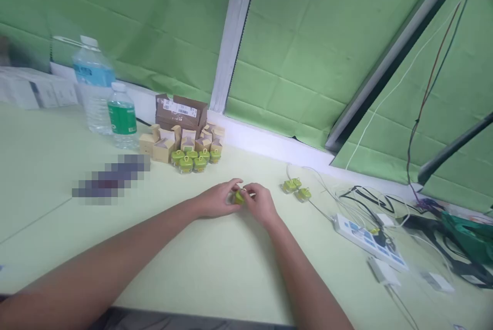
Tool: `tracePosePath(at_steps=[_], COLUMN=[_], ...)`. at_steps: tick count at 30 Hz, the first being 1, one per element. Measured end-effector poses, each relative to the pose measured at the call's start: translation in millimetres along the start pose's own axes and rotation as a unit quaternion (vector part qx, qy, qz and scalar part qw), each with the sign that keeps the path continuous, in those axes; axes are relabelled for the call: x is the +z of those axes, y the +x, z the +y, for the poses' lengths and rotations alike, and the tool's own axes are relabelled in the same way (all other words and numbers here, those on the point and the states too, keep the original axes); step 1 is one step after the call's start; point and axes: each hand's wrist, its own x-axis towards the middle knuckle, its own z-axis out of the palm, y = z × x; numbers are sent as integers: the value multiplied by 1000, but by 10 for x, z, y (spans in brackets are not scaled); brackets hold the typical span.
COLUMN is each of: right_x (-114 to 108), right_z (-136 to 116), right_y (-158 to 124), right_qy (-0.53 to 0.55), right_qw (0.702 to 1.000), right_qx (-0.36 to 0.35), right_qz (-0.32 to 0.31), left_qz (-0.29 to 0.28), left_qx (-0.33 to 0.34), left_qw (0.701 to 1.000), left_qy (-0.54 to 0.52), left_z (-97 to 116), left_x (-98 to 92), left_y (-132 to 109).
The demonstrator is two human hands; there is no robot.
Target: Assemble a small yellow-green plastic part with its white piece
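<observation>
At the middle of the table, my left hand point(217, 199) curls around the clear side of a small jar with a green lid point(239, 197). My right hand point(262, 202) has its thumb and fingers closed on the lid of that same jar. Both hands partly cover it. Behind them to the left, several like jars point(186, 165) with green lids and small loops on top stand in a cluster. Three more green-lidded jars point(304, 194) sit to the right of my right hand.
Small open cardboard boxes point(164, 149) and a brown carton point(181, 114) stand behind the left cluster. Two water bottles point(122, 117) are farther left, near a pixelated item point(111, 180). A power strip point(370, 241) with tangled cables lies on the right.
</observation>
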Motion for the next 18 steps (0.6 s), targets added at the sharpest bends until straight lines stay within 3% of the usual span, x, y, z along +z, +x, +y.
tracePosePath(at_steps=[4,8,12,15,18], right_x=[39,33,-37,-85,-96], right_z=[-100,-88,-42,-35,-53], right_y=[-33,9,81,109,119], right_qy=[69,210,399,501,546], right_qw=[997,972,887,814,763], right_qx=[-20,39,169,262,330], right_qz=[6,97,158,133,104], left_qz=[-2,29,78,121,162], left_qx=[13,-17,-69,-75,-35], left_qw=[999,999,994,985,979], left_qy=[-43,-19,31,93,121], left_z=[54,-30,-213,-319,-310], left_x=[-8,-50,-48,-55,-81], left_y=[29,67,112,142,150])
